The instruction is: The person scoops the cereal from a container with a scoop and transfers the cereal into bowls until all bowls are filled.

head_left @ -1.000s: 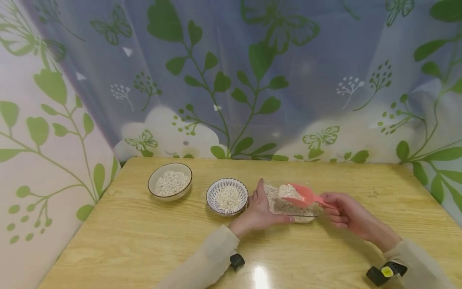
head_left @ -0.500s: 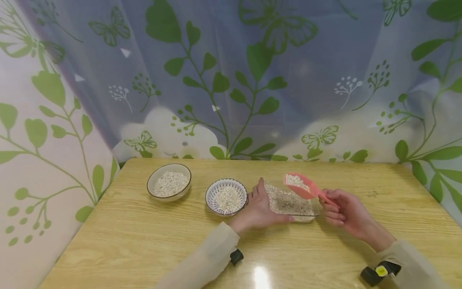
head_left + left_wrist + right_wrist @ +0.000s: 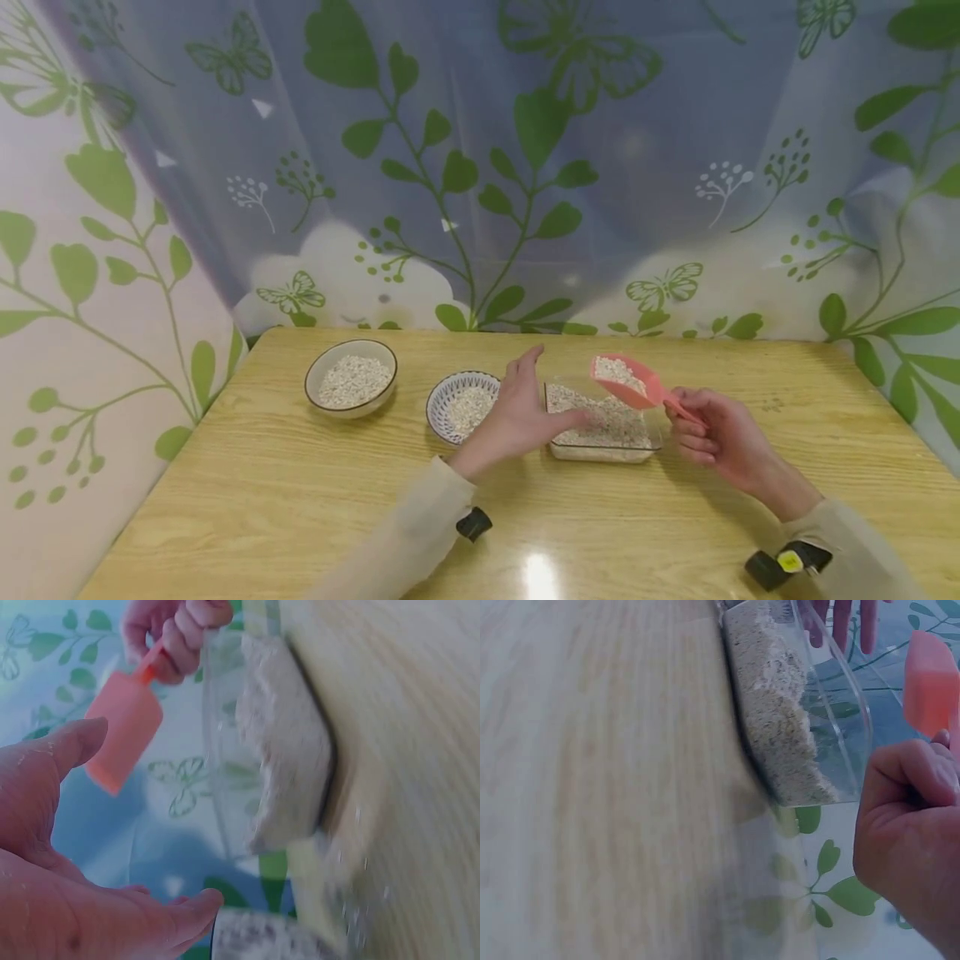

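My right hand (image 3: 716, 437) grips the handle of a pink scoop (image 3: 647, 386), which carries a heap of pale flakes that look like oats (image 3: 618, 373). The scoop hangs over the right back part of a clear rectangular container (image 3: 600, 454) filled with the same flakes. My left hand (image 3: 517, 412), thumb and fingers spread apart and holding nothing, is raised at the container's left end. It partly covers a small blue-and-white patterned bowl (image 3: 442, 400) with some flakes inside. In the left wrist view the spread thumb and fingers (image 3: 86, 742) are apart from the container (image 3: 232, 750).
A larger cream bowl (image 3: 315, 392) with a dark rim, also holding flakes, stands at the back left of the wooden table (image 3: 300, 500). Behind the table hangs a leaf-and-butterfly patterned cloth (image 3: 637, 208).
My left hand has let go of the container's left end and lifted up and leftward. The scoop has risen out of the flakes, tilted, and now stays nearly still above them.
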A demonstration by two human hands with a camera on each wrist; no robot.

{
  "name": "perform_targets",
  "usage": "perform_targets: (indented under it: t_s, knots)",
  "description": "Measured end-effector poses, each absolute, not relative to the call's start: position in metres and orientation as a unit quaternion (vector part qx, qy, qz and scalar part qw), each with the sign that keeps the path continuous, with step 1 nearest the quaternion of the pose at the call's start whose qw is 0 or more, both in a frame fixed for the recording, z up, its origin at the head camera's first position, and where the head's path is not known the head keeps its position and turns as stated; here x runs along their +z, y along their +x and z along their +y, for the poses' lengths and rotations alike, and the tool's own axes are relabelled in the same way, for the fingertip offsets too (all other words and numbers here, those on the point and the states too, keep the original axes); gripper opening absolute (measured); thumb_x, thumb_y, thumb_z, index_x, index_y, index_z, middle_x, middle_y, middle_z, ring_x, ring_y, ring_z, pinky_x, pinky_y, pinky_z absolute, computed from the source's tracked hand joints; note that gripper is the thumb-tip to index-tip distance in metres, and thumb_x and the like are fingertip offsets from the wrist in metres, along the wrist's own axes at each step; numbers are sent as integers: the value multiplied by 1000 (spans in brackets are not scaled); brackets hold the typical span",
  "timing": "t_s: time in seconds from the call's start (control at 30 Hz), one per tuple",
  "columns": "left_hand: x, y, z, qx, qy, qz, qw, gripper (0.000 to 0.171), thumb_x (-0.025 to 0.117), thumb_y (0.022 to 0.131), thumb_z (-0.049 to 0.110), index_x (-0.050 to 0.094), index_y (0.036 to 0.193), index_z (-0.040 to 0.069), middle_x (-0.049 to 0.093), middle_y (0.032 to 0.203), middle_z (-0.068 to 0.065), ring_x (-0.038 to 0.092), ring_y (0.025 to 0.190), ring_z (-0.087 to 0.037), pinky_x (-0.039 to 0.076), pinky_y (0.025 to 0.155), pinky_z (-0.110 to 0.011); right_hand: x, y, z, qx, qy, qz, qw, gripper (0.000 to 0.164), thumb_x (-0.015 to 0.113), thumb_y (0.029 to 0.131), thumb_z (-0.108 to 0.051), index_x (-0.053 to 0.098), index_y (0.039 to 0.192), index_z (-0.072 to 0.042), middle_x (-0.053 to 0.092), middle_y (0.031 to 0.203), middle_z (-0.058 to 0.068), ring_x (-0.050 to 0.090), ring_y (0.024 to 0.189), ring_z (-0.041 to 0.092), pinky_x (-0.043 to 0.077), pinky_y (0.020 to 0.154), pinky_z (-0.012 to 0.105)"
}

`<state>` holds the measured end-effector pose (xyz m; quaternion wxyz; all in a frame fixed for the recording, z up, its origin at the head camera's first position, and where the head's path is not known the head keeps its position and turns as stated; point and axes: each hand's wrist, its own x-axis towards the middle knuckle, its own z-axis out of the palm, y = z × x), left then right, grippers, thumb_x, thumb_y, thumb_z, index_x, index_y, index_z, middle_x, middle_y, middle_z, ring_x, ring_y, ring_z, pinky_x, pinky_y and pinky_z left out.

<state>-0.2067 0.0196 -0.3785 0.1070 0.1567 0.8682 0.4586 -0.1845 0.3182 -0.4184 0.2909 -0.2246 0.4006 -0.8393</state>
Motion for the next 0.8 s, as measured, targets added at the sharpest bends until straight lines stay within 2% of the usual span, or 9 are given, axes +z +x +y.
perform_targets:
  t_s: [0.37, 0.6, 0.8]
  knots:
    - [-379, -215, -42, 472, 122, 870, 70, 99, 76, 89, 48, 20, 163, 13, 31, 163, -20, 36, 148, -41, 36, 118, -63, -408, -188, 305, -830, -202, 442, 271, 53, 6, 108, -8, 59, 103, -8, 18, 70, 4, 9, 52, 18, 6, 48, 32]
    - [-387, -216, -71, 480, 107, 869, 54, 92, 76, 89, 43, 27, 161, 13, 36, 161, -19, 39, 147, -40, 36, 119, -61, -403, -191, 295, -809, -201, 488, 260, 43, 15, 109, -9, 58, 103, -13, 21, 69, 2, 8, 52, 18, 4, 48, 34]
    - [-386, -212, -85, 491, 111, 863, 37, 85, 76, 91, 38, 32, 159, 13, 37, 161, -17, 40, 146, -41, 38, 119, -57, -393, -192, 282, -770, -146, 583, 213, 30, 30, 109, -11, 55, 93, -15, 21, 63, 0, 7, 51, 21, 3, 49, 38]
